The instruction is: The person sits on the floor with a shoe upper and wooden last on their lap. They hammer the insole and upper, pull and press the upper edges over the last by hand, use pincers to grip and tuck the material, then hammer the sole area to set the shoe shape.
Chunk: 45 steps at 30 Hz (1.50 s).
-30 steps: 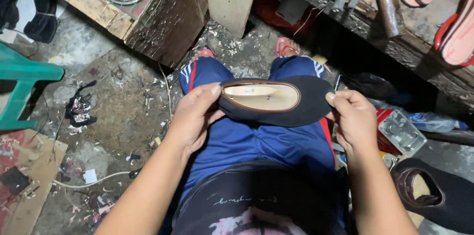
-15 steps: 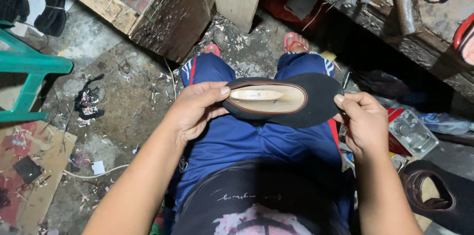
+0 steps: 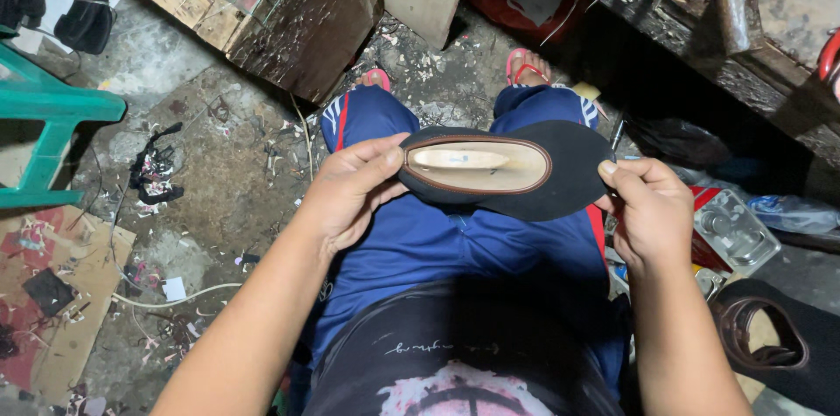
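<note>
I hold a black shoe sole (image 3: 560,180) with a tan insole and a brown rim across my lap, above blue trousers. My left hand (image 3: 350,193) grips its left end, thumb on top of the rim. My right hand (image 3: 647,210) pinches the right end between thumb and fingers. The sole lies level, insole side up.
A dark wooden cabinet (image 3: 306,22) stands ahead on the left, and a worn workbench (image 3: 700,22) runs along the upper right. A green plastic stool (image 3: 52,127) is at the left. Another black sole (image 3: 779,337) and a clear plastic tray (image 3: 731,228) lie at my right. Scraps litter the concrete floor.
The view has tilted down and shifted slightly. Both hands keep their hold on the sole, which sits a little lower in view.
</note>
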Tool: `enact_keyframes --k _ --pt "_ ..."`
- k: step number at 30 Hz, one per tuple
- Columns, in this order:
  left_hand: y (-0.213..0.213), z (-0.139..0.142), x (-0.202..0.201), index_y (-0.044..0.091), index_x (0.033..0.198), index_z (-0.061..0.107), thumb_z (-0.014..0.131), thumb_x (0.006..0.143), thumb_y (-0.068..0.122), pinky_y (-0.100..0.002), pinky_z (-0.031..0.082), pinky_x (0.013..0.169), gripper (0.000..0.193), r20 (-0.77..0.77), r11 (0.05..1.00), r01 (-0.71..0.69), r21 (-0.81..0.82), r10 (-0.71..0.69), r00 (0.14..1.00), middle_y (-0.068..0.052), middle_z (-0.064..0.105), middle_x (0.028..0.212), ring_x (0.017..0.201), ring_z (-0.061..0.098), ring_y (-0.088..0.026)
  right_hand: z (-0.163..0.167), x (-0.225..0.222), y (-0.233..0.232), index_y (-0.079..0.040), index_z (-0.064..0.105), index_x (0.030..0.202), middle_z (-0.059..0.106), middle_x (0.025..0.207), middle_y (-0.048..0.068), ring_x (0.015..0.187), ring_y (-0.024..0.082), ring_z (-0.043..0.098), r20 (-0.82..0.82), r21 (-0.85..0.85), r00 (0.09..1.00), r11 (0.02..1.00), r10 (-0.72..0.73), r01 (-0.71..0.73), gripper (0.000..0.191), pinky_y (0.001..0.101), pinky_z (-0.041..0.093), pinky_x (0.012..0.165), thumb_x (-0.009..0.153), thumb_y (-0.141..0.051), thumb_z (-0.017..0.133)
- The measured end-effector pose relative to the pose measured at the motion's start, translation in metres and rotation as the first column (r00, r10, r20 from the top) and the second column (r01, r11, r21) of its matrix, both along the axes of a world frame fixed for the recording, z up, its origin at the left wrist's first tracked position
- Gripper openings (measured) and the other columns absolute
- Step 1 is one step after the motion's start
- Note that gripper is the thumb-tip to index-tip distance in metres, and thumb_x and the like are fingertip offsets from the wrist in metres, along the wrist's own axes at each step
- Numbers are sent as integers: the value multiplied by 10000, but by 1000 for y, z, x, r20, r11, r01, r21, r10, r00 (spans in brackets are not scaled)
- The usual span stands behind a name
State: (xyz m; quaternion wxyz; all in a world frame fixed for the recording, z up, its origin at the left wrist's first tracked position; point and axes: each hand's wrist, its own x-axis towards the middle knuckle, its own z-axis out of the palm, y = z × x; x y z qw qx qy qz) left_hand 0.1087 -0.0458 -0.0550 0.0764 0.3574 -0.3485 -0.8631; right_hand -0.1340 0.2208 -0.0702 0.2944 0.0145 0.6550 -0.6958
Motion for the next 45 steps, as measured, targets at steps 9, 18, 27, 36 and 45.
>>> enact_keyframes --k 9,18,27,36,45 --pt "1 0 0 -31 1347 621 649 969 217 -421 542 1010 453 -4 999 -38 1 38 999 -128 715 1250 1147 677 -216 -20 5 6 1 659 965 686 873 82 686 127 620 -68 -59 995 996 -75 71 50 231 517 632 994 20 695" --pt "20 3 11 59 1276 565 678 931 219 -345 545 883 396 -130 964 253 84 -241 962 -25 695 1130 1037 667 -149 20 -40 -9 6 659 941 691 891 83 781 157 665 -205 -173 977 985 -53 17 54 290 571 743 960 46 627" --pt "56 70 -61 11 1243 548 746 939 208 -258 513 871 412 -347 921 283 -266 -365 864 -2 616 1058 980 589 -91 116 -44 -76 3 676 944 721 935 103 820 157 686 -222 -174 863 852 454 -493 55 300 582 790 969 28 634" --pt "35 125 -93 -29 1076 655 783 820 151 -262 584 721 338 -221 878 139 -457 -263 939 -52 721 936 792 682 -94 142 -11 -111 4 730 1068 750 968 44 854 88 700 -287 -76 783 801 552 -593 152 244 589 817 925 -40 702" --pt "32 121 -88 -26 988 696 747 857 160 -259 559 655 233 -161 858 131 -496 -239 958 -41 731 862 731 672 -92 130 11 -114 41 730 978 740 878 60 746 95 661 -300 -114 874 895 383 -431 81 251 560 698 953 -36 738"
